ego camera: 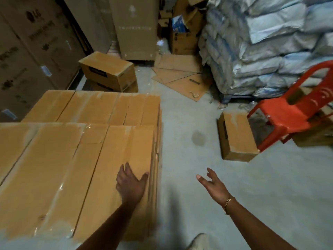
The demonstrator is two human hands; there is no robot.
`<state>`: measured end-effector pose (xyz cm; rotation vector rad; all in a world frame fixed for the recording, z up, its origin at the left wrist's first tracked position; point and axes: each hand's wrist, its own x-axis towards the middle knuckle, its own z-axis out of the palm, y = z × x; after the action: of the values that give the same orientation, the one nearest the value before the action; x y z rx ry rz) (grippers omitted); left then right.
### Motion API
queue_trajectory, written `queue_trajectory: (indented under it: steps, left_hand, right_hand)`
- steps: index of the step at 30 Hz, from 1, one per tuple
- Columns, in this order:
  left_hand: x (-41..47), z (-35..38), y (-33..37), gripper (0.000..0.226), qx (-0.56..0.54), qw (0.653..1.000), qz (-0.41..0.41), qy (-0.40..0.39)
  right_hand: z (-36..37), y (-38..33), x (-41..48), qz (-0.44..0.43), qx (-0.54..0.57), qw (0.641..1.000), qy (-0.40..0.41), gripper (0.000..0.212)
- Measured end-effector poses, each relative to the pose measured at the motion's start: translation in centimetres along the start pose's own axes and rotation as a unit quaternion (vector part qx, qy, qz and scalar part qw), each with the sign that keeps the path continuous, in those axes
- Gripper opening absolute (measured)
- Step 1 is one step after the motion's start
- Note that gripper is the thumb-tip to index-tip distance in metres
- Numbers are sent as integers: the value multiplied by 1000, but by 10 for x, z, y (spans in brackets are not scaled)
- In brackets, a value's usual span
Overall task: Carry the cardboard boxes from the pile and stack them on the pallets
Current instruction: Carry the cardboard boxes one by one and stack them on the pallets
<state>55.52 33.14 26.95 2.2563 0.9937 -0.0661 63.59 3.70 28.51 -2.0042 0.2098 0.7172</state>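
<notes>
My left hand (130,184) lies spread on the stack (72,159) at nine o'clock, my right hand (213,184) hangs wide and empty; next, I judge, I fetch the box (236,136) at two o'clock.

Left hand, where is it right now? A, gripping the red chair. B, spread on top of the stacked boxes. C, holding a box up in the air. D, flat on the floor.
B: the left hand lies with fingers spread on the top of the nearest stacked box, by its right edge, while the right hand is open and holds nothing.
</notes>
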Motion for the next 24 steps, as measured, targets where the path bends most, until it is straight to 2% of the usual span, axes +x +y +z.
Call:
queue_trajectory:
  steps: [7, 14, 19, 24]
  left_hand:
    - [-18, 122, 172, 97, -4, 993, 61, -102]
    - [-30, 214, 286, 90, 37, 971, 111, -210]
    - [1, 277, 348, 88, 44, 960, 103, -256]
    - [54, 355, 413, 87, 32, 958, 87, -272]
  right_hand:
    - [-163, 48, 7, 48, 52, 995, 71, 79]
    - [-286, 84, 31, 78, 79, 984, 139, 73]
    - [-354, 95, 85, 91, 75, 982, 149, 71]
    - [-424, 99, 183, 97, 36, 986, 132, 73]
